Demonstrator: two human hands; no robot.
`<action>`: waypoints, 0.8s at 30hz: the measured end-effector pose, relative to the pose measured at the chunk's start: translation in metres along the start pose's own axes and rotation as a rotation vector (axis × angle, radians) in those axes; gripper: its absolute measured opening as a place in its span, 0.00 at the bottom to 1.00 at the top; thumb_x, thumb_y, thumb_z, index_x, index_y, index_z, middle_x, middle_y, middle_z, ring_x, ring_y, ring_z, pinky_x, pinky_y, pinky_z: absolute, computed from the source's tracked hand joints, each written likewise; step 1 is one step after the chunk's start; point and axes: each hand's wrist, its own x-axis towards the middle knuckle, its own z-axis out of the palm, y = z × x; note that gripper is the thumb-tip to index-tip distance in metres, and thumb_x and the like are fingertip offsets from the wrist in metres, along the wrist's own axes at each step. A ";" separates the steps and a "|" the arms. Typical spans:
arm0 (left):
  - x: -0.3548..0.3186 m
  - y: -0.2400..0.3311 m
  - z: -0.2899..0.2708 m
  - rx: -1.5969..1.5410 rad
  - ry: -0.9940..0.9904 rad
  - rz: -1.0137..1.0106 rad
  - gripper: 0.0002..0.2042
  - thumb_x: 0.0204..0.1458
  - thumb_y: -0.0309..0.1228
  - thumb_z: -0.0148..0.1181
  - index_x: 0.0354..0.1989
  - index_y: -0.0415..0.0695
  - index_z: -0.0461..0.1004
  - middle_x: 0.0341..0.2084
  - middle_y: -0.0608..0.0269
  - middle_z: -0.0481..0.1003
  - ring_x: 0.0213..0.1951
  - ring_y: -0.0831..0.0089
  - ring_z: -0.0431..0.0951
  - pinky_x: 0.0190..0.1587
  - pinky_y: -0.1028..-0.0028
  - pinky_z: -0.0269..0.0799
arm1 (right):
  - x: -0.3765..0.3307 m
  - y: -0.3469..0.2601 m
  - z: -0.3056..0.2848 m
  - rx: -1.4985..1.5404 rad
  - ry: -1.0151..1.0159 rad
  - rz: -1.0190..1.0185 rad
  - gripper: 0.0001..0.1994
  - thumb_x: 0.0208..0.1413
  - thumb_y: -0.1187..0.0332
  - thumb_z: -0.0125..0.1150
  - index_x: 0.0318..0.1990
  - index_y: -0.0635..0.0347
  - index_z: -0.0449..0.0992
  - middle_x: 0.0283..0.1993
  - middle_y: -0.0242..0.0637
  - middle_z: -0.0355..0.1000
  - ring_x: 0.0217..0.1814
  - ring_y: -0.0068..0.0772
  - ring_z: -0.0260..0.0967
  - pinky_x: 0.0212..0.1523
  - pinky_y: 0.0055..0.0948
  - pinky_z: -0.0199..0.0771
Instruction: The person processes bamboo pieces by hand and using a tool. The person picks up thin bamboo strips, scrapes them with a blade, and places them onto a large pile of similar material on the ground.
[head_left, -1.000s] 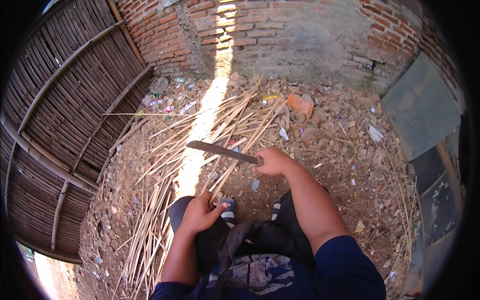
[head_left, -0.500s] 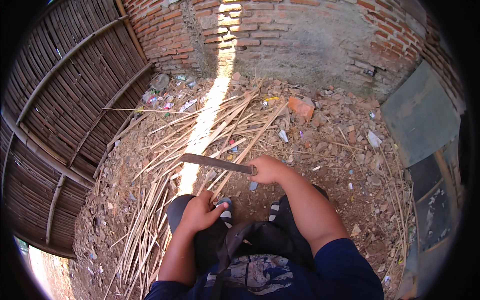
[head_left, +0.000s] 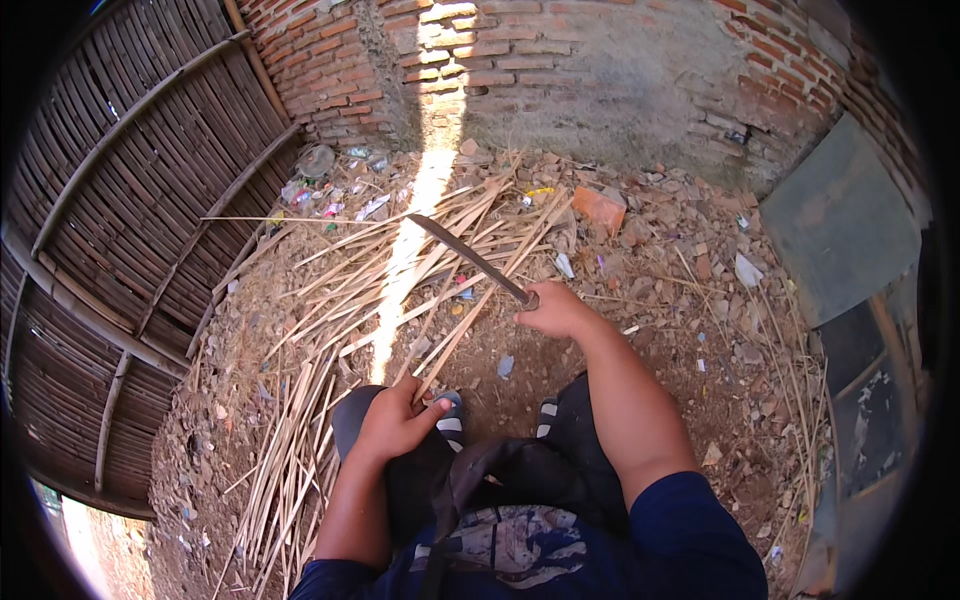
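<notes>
In my right hand (head_left: 556,309) is the handle of a machete (head_left: 468,254). Its long dark blade points up and to the left, above the strips on the ground. My left hand (head_left: 396,418) rests by my left knee, fingers curled round a thin bamboo strip (head_left: 468,322) that slants away up and to the right. The strip's near end is hidden by the hand. Many pale split bamboo strips (head_left: 345,300) lie in a loose heap ahead of me, and more run down along my left side (head_left: 290,470).
A brick wall (head_left: 600,90) stands at the back, a slatted bamboo panel (head_left: 130,200) at the left. Grey sheets (head_left: 840,220) lean at the right. An orange brick (head_left: 599,208) lies among rubble and litter. My sandalled feet (head_left: 450,425) are between my knees.
My right hand has moved up and to the right with the machete, and the blade's tip has swung upward and right. My left hand stays nearly in place.
</notes>
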 end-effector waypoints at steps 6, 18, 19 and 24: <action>-0.004 -0.001 0.001 0.048 0.019 -0.024 0.22 0.54 0.46 0.70 0.31 0.37 0.72 0.17 0.57 0.70 0.23 0.66 0.72 0.29 0.65 0.68 | -0.029 -0.064 0.012 -0.287 -0.345 -0.274 0.23 0.44 0.57 0.70 0.50 0.53 0.82 0.41 0.48 0.80 0.46 0.53 0.78 0.48 0.44 0.78; -0.002 -0.006 0.002 -0.018 0.009 -0.011 0.21 0.53 0.44 0.71 0.32 0.36 0.72 0.18 0.58 0.70 0.23 0.67 0.71 0.29 0.66 0.68 | -0.007 -0.010 -0.026 0.122 -0.101 0.193 0.33 0.48 0.53 0.71 0.58 0.64 0.76 0.54 0.55 0.77 0.54 0.51 0.77 0.55 0.41 0.75; -0.001 -0.004 0.000 -0.022 -0.002 -0.022 0.21 0.53 0.44 0.71 0.32 0.36 0.73 0.18 0.58 0.71 0.23 0.67 0.72 0.29 0.66 0.68 | -0.006 -0.012 -0.019 0.051 -0.115 0.116 0.32 0.48 0.53 0.71 0.58 0.63 0.77 0.54 0.55 0.77 0.54 0.52 0.76 0.55 0.41 0.75; -0.002 -0.002 0.002 0.033 0.001 -0.035 0.22 0.54 0.46 0.70 0.34 0.36 0.73 0.19 0.56 0.72 0.24 0.65 0.74 0.31 0.65 0.70 | -0.018 -0.048 0.009 -0.207 -0.417 -0.151 0.26 0.47 0.53 0.72 0.54 0.55 0.80 0.48 0.53 0.79 0.52 0.53 0.77 0.52 0.43 0.76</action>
